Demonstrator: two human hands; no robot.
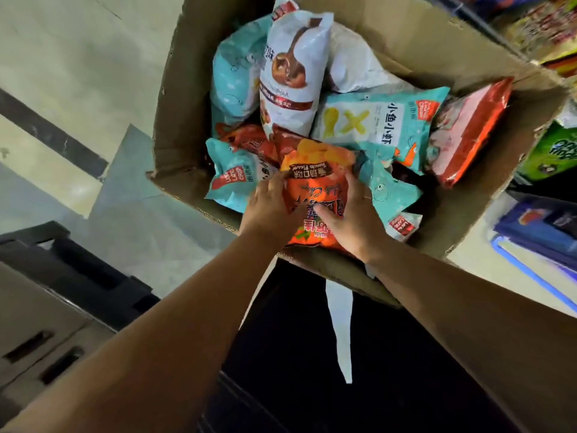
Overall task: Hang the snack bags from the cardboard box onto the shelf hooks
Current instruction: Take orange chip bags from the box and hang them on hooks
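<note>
An open cardboard box stands on the floor in front of me, filled with several snack bags. An orange chip bag lies at the near side of the box. My left hand grips its left edge and my right hand grips its right side, thumb across the front. Behind it lie a white bag with a brown print, teal bags and a red bag. The shelf hooks are out of view.
Shelves with packaged goods rise at the right edge, with green packs and blue items lower down. Grey drawers and a dark crate stand at the left. A tape strip hangs from the box's near edge.
</note>
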